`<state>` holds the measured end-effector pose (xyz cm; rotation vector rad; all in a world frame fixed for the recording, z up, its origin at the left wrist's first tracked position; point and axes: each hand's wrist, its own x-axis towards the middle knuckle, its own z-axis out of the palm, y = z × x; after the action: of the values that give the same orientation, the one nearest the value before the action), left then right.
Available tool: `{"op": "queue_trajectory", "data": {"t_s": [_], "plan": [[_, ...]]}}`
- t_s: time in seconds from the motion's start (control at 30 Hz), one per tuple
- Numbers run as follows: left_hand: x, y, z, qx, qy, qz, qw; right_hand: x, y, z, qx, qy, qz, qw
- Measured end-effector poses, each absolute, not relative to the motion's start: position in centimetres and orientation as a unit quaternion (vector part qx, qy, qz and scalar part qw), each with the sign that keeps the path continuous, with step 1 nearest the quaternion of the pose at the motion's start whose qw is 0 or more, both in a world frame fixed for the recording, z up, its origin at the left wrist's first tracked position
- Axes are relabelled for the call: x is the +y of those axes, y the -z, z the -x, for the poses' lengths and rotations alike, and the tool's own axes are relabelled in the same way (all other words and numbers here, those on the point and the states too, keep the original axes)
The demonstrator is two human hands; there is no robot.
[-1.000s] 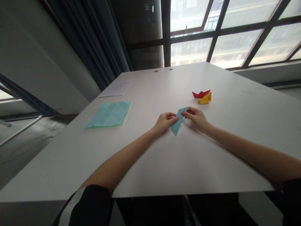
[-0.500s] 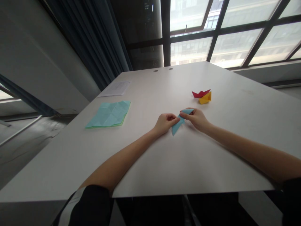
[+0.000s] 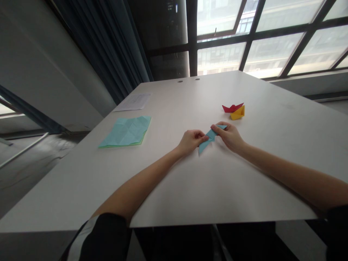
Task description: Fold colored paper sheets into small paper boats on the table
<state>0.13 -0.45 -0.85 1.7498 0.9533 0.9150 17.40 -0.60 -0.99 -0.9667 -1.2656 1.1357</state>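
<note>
A folded blue paper piece (image 3: 206, 141) lies on the white table (image 3: 217, 181), narrow and pointed toward me. My left hand (image 3: 191, 140) pinches its left edge near the middle. My right hand (image 3: 230, 136) presses and pinches its far end, fingers closed on the fold. Both forearms rest low over the tabletop.
A red paper boat (image 3: 232, 107) and a yellow folded piece (image 3: 237, 113) sit just beyond my right hand. A stack of creased light-blue and green sheets (image 3: 126, 131) lies at the left. A white printed sheet (image 3: 134, 102) lies farther back. Windows and a dark curtain stand behind.
The blue paper has been folded narrower and turned flatter. My right hand shifted slightly right and down onto its far end. My left hand stayed nearly in place.
</note>
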Motion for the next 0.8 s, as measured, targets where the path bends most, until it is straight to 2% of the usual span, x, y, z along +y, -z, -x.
{"op": "queue_trajectory", "data": {"t_s": [0.4,0.67,0.8], "plan": [[-0.91,0.48,0.11,0.411,-0.352,-0.715,0.444,0.11,0.97,-18.08,-0.509,-0.458,0.409,0.603],[-1.23,0.73,-0.41,0.385,-0.382,-0.728,0.418,-0.72,0.50,-17.37,-0.548,-0.506,0.392,0.538],[-0.83,0.78,-0.50,0.373,-0.427,-0.686,0.456,-0.62,0.57,-17.60,-0.579,-0.480,0.412,0.514]]}}
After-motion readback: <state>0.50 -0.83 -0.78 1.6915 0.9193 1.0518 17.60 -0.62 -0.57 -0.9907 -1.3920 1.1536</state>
